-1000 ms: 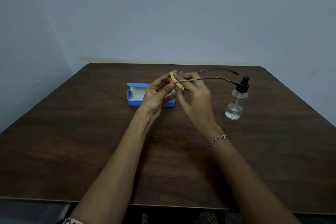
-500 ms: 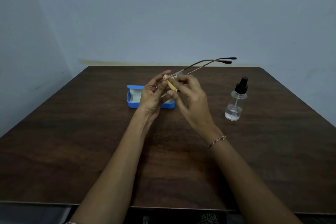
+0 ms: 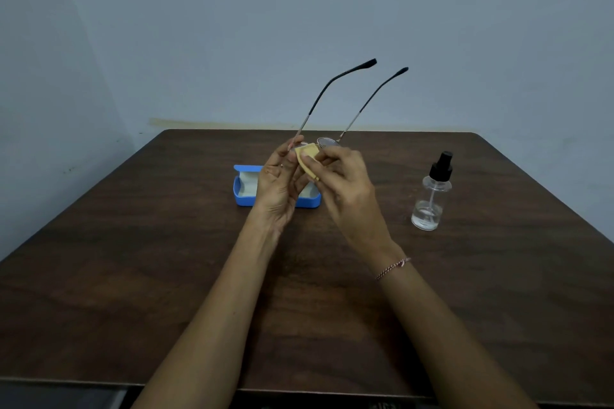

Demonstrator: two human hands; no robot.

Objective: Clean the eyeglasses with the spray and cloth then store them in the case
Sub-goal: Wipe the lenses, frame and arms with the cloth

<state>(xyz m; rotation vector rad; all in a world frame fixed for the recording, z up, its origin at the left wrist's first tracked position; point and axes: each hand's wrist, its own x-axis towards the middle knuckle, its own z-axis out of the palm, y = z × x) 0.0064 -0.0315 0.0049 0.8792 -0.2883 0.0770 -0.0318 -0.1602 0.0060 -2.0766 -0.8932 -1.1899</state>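
Note:
My left hand (image 3: 282,183) pinches the thin-framed eyeglasses (image 3: 327,142) by the left side of the frame, above the table's middle. Their two temple arms stick up and to the right, dark tips toward the wall. A small yellow cloth (image 3: 307,156) is folded over the left lens, gripped by my right hand (image 3: 345,183). The right lens shows just past the cloth. Behind my hands lies the open blue case (image 3: 244,191) with a white lining, partly hidden. The clear spray bottle (image 3: 432,199) with a black pump stands upright to the right, untouched.
Everything rests on a dark wooden table (image 3: 166,276) pushed against a pale blue wall. A thin bracelet circles my right wrist (image 3: 393,266). The table's near edge runs along the bottom of the view.
The glasses have been rotated: the temple arms swung from pointing right, near the bottle, to pointing steeply up. Both hands kept their grips and the cloth stayed on the lens.

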